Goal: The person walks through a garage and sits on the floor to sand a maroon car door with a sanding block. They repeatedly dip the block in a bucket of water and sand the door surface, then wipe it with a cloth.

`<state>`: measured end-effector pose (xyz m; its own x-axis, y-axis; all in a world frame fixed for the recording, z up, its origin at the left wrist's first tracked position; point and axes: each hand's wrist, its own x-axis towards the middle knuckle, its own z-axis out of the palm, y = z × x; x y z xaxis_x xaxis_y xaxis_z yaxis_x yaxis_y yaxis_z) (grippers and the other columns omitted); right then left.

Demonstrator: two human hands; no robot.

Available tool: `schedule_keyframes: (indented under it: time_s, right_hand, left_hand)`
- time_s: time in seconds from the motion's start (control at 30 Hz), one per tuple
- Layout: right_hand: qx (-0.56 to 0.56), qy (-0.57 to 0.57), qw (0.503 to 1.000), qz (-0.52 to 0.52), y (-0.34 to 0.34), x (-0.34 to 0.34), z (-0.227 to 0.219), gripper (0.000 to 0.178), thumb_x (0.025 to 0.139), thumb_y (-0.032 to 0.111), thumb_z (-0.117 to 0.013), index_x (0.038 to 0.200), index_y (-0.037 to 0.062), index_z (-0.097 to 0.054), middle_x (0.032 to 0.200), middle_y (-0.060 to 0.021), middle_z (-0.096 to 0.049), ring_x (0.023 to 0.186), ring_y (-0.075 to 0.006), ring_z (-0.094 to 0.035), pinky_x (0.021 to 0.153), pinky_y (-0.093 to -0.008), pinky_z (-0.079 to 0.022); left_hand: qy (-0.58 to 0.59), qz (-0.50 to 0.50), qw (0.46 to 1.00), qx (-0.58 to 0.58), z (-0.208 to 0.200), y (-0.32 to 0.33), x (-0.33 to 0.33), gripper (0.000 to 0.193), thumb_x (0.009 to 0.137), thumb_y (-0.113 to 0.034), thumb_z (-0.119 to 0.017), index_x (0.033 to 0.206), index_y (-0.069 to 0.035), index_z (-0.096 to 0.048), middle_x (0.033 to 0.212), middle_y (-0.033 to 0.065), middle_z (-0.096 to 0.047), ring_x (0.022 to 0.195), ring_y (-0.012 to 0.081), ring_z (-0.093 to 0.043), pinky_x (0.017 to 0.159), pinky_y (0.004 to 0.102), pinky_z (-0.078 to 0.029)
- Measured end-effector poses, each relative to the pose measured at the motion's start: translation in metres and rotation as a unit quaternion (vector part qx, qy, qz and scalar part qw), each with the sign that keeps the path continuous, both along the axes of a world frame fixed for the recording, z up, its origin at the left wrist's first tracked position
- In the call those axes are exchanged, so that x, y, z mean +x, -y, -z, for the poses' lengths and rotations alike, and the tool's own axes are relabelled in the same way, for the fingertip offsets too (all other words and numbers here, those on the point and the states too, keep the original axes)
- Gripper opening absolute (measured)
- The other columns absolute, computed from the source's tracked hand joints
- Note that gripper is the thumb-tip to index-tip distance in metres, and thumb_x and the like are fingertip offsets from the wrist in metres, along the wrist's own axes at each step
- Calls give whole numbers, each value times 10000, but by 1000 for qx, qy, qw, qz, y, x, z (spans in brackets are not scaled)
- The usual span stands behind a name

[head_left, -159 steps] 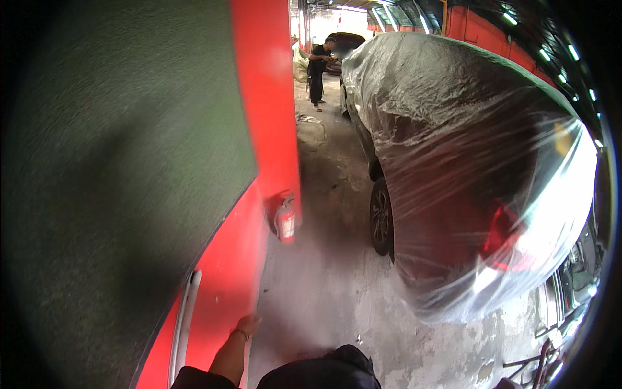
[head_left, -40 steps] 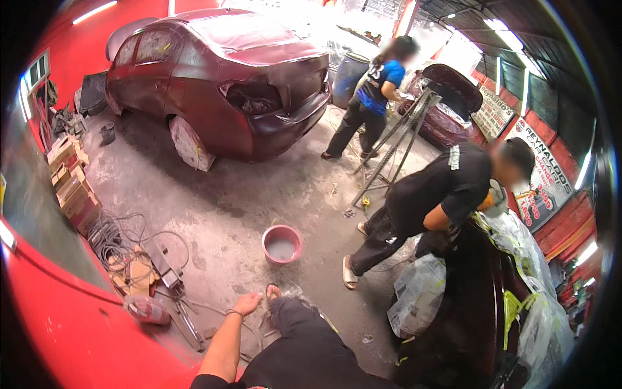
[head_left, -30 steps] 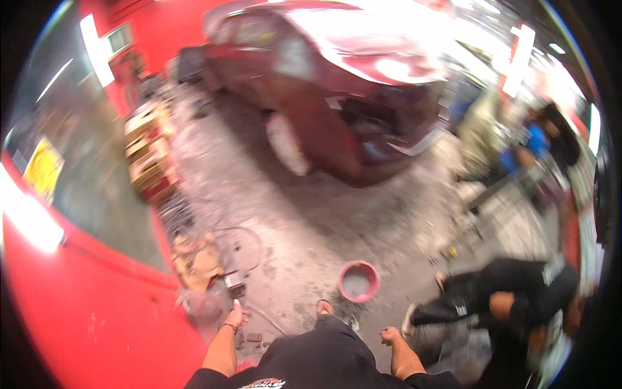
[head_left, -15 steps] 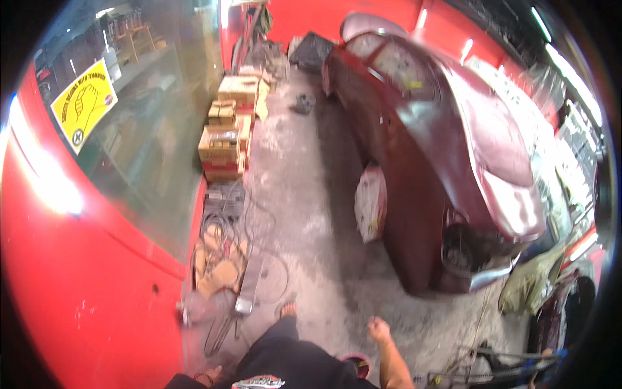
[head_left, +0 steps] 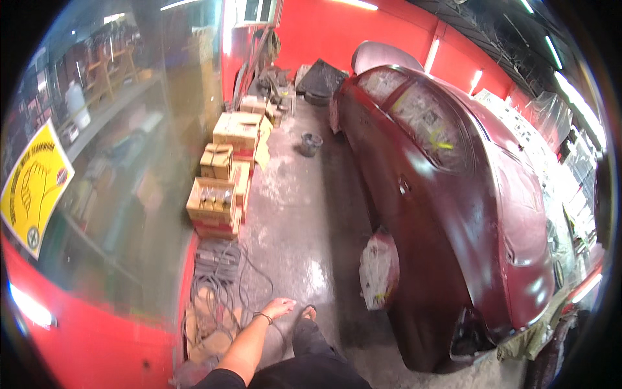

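My left hand (head_left: 278,308) swings out in front of me above the floor, a dark band on its wrist. Its fingers look loosely stretched and nothing shows in them. Below and left of it lie coiled grey cables (head_left: 217,266); the hand touches nothing. My right hand is out of view. To my right stands a dark maroon car body (head_left: 427,227). Its side window (head_left: 424,120) is masked with printed paper and bits of yellow tape, and a pale cover wraps its wheel (head_left: 379,272).
Cardboard boxes (head_left: 210,206) are stacked along the left wall beside a large glass pane (head_left: 129,188) with a yellow sticker (head_left: 35,185). Further ahead, a grey bucket (head_left: 310,144) sits on the concrete floor (head_left: 285,194), and a black sheet-like object (head_left: 321,79) lies at the back.
I have stepped forward, so the boxes, bucket and car appear nearer. My left hand has swung forward from low beside me; my right hand has dropped out of view.
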<state>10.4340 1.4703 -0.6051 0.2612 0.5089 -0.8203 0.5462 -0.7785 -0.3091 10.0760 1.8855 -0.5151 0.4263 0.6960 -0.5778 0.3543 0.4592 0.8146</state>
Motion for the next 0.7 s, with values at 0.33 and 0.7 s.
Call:
schedule_keyframes:
  time_s: [0.33,0.7]
  right_hand:
    - [4,6,992,-123,-407,110,51,491,972,374,-579,1293,30,-721,1269,-239,-728,1220,-371,-689,1048,-455,-543]
    - [346,34,935,-76,-927,139,-98,473,994,335,-642,1371,52,-680,1192,-175,-781,1116,-295,-756,999,-389,-581]
  left_hand:
    - [-240,-59,961,-122,115,-157,-129,478,1025,-475,-625,1205,-46,-734,1008,121,-794,790,203,-722,671,372,-562]
    - [-292,-29,945,-148,31,-398,-102,460,1018,-473,-611,1124,-41,-729,961,128,-767,808,239,-693,721,404,-540]
